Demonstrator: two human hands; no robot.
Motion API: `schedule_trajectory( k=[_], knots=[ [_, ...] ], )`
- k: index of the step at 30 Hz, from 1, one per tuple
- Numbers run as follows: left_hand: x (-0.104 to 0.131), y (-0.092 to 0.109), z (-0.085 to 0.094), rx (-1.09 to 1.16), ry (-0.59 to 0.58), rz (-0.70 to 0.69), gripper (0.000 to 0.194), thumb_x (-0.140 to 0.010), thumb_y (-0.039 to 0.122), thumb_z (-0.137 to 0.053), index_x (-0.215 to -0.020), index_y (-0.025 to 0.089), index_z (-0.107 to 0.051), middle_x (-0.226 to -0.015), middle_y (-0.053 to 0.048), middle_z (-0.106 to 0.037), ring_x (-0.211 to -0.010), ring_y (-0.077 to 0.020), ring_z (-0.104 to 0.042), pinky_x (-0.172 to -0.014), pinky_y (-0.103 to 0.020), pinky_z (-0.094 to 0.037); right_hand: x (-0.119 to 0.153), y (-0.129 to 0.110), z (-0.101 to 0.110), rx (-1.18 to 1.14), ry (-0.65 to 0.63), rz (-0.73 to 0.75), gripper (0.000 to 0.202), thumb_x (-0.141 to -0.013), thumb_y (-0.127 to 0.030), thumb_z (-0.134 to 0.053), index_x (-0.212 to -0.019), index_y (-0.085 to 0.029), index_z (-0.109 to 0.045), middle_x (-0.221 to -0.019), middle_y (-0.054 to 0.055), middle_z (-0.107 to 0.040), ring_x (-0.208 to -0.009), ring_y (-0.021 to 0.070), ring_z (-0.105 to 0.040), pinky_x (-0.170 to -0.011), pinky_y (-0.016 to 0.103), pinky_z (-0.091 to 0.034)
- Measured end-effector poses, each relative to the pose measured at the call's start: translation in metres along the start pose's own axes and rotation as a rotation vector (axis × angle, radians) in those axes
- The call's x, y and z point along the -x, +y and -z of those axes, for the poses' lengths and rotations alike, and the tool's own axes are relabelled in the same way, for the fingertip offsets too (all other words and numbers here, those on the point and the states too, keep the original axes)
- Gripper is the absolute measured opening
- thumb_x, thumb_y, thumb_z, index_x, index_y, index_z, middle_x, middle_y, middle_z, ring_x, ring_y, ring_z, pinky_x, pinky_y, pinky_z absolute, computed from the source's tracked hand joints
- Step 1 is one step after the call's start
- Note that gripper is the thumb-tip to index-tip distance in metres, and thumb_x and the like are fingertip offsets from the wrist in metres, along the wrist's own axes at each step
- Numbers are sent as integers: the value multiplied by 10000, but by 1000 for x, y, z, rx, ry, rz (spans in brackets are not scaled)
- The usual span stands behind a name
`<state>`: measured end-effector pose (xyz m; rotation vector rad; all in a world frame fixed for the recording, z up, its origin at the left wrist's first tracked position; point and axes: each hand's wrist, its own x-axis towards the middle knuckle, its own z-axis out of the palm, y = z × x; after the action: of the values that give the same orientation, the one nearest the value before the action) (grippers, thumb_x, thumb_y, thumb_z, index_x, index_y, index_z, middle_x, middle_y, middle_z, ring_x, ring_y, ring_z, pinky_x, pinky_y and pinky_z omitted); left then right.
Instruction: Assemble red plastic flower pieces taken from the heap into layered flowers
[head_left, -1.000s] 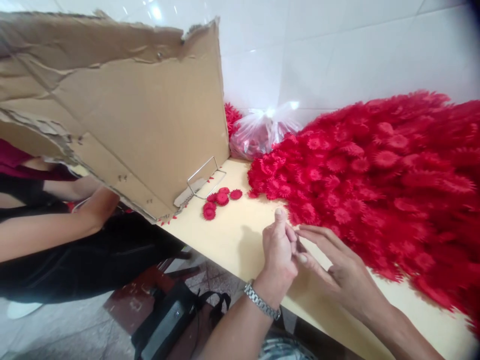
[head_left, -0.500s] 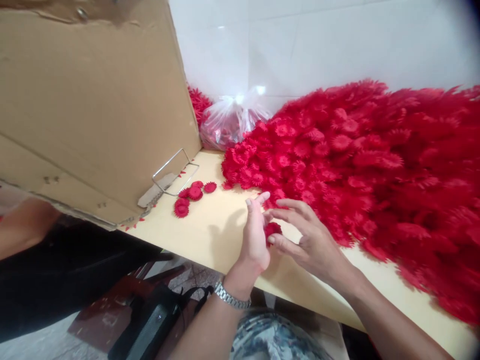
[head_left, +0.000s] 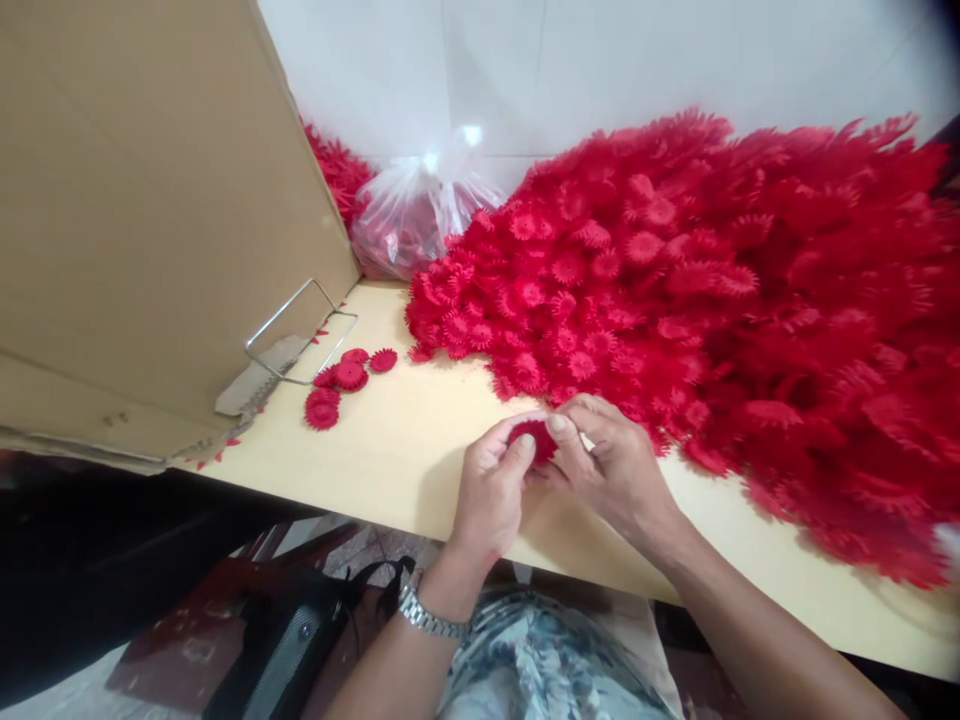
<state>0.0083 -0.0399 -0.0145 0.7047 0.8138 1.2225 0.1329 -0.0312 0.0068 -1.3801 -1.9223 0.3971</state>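
Note:
Between my hands is a dark red, fringed flower piece (head_left: 534, 440), held just above the table's near part. My left hand (head_left: 491, 485) grips it with the thumb across its face. On its right edge, the thumb and fingers of my right hand (head_left: 611, 460) pinch it. Fingers cover part of its rim. A big heap of red fringed flower pieces (head_left: 600, 290) spreads behind and to the right of my hands. A few finished-looking round red flowers (head_left: 350, 375) lie in a small group to the left.
A large cardboard box (head_left: 150, 220) stands at the left, with a bent metal wire frame (head_left: 300, 330) by its lower edge. Against the white wall sits a tied clear plastic bag (head_left: 409, 220). Below the pale yellow table (head_left: 390, 470) is a black bag (head_left: 289, 640).
My hands have closed in on the flower piece; my left thumb now lies across it and my right fingers pinch its edge. The whole view has shifted slightly.

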Motion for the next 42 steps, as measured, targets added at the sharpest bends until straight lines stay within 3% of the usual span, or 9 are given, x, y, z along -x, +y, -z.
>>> schedule_trajectory(
  k=[6,13,18,21,24,28,33,39,42],
  knots=[
    [4,7,3,-86,43,44,168,-772,292,-617,-761,127,-586,-598,3,-630,-330,-84,-513,-375,-220,-442,7,6,8,-101,48,-3,161,-896,-306,-487,-898,-192,-599,-840,53,-621,-773,160,-601,-642,259,-462],
    [10,4,7,-114,20,127,251,-764,380,-625,-691,157,-536,-476,36,-577,-251,-52,-424,-281,-157,-298,14,3,10,-175,-63,1,162,-901,-284,-476,-872,-189,-605,-813,46,-629,-750,150,-604,-617,247,-472],
    [10,5,6,-219,65,120,338,-748,452,-630,-614,161,-524,-400,68,-479,-243,-25,-334,-255,-139,-219,13,2,10,-249,-84,-12,154,-840,-334,-588,-889,-188,-576,-791,20,-625,-750,143,-600,-653,239,-471],
    [8,2,6,-271,73,120,420,-716,499,-649,-536,160,-478,-369,80,-395,-258,-22,-302,-257,-146,-197,10,0,11,-263,-189,22,159,-813,-326,-624,-854,-183,-566,-749,11,-615,-699,137,-586,-627,240,-461],
    [8,-1,9,-337,53,128,487,-736,595,-567,-537,158,-488,-377,60,-415,-260,-37,-327,-264,-165,-207,9,-3,12,-239,-282,85,71,-840,-243,-572,-813,-177,-570,-719,12,-614,-659,125,-574,-594,228,-447],
    [11,-3,10,-374,-18,99,518,-805,617,-433,-613,148,-538,-473,21,-492,-340,-69,-452,-319,-175,-334,8,-2,11,-93,-162,191,158,-855,-141,-463,-751,-171,-578,-633,8,-599,-577,109,-549,-530,207,-407],
    [8,1,4,-235,-159,127,283,-807,444,-572,-790,162,-562,-625,6,-609,-428,-88,-559,-454,-207,-476,1,-5,11,29,52,31,180,-822,-165,-487,-662,-181,-569,-526,-22,-549,-467,88,-498,-462,195,-356],
    [3,5,-1,-149,-94,109,187,-781,338,-623,-786,152,-602,-646,-3,-632,-469,-113,-592,-477,-242,-514,-5,-8,9,-168,-21,-181,164,-827,-217,-473,-686,-180,-549,-514,-31,-533,-458,95,-486,-434,197,-339],
    [4,9,-4,-130,-93,130,157,-785,298,-608,-736,150,-588,-618,7,-615,-446,-108,-584,-463,-238,-510,-4,-9,6,-85,44,-155,148,-810,-198,-479,-672,-181,-528,-489,-39,-501,-439,92,-463,-431,201,-321]
  ],
)
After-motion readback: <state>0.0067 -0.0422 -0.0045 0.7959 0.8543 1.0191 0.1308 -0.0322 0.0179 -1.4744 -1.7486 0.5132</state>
